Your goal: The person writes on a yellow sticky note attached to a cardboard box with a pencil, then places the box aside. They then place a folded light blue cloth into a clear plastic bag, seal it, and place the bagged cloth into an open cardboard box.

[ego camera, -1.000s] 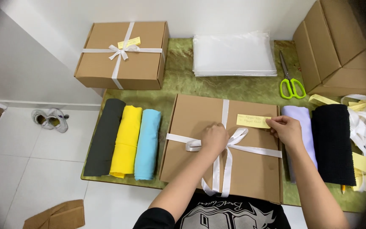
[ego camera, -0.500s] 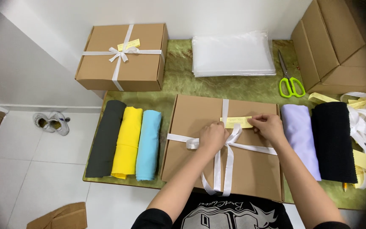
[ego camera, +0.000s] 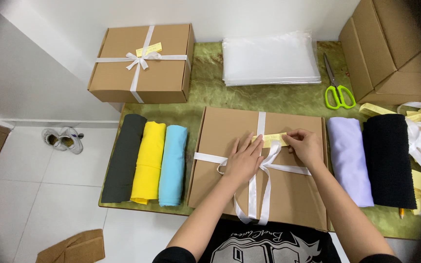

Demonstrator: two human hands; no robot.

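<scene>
In the middle of the frame a flat brown box (ego camera: 288, 195) lies on a green mat (ego camera: 230, 97). A white ribbon (ego camera: 254, 195) is tied around the box with a bow near its middle, and the two long ends hang down toward the bottom edge. The left hand (ego camera: 243, 159) lies flat on the bow with its fingers spread open, pressing down. The right hand (ego camera: 307, 146) sits just beside it, and its fingers pinch the end of a small yellow paper strip (ego camera: 271, 140) that lies across the ribbon, just above the bow.

Left of the box are three rolled cloths side by side: a dark grey one (ego camera: 123, 158), a yellow one (ego camera: 148, 162) and a light blue one (ego camera: 173, 164). Right of the box lie a pale purple cloth (ego camera: 349, 160) and a black cloth (ego camera: 388, 160), touching each other. In the upper left is another brown box with a bow (ego camera: 142, 63). At the top middle is a stack of clear bags (ego camera: 269, 58), and green scissors (ego camera: 337, 90) lie near it on the right.
</scene>
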